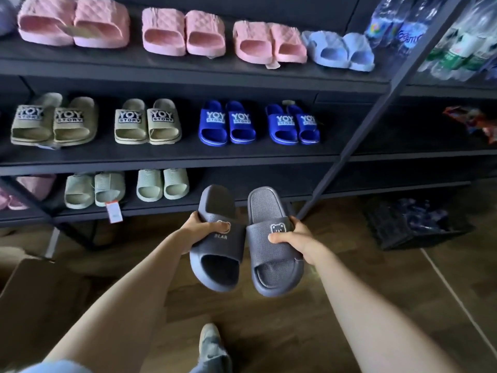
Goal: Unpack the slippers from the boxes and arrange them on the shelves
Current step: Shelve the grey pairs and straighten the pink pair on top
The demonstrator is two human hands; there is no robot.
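Left hand (pixel 197 232), right hand (pixel 294 238) each grip grey slipper (pixel 217 238).

The top shelf (pixel 188 74) carries three pink pairs of slippers (pixel 183 33) and a pale blue pair (pixel 338 51) at its right end, the middle shelf (pixel 188 160) two beige pairs (pixel 148 122) then two dark blue pairs (pixel 228 123), and the bottom shelf (pixel 161 208) two pale green pairs (pixel 161 184) toward its left.

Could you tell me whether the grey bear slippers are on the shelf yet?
Off it: the left hand grips the left slipper, the right hand the right slipper, both above the floor.
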